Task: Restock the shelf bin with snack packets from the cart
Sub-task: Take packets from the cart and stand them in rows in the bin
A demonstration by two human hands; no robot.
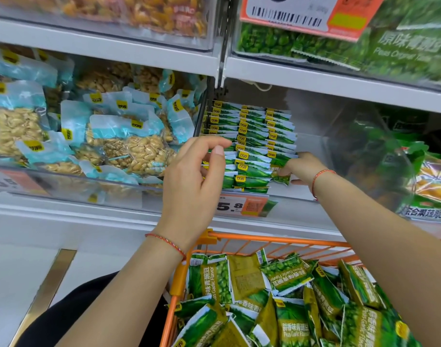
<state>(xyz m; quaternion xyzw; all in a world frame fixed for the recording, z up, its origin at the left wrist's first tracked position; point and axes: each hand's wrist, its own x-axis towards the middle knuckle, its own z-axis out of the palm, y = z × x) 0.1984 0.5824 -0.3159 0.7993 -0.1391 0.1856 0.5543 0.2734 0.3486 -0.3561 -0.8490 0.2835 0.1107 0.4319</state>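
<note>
Green garlic-pea snack packets point(254, 146) stand in three neat rows inside the clear shelf bin point(312, 144) at mid-height. My right hand point(302, 169) reaches into the bin and grips one green packet point(280, 175) at the front of the right-hand row. My left hand point(192, 181) hovers in front of the left row with fingers loosely curled, holding nothing; its fingertips are close to the packet tops. Below, the orange wire cart point(239, 240) holds a heap of several loose green packets point(284, 304).
Left of the bin, a clear bin of peanut packs point(89, 136) in blue-and-clear wrapping. At the right, a bin with green and yellow bags point(394, 156). An orange price tag point(242, 205) hangs on the bin front. Upper shelf bins hold orange snacks and green pea bags.
</note>
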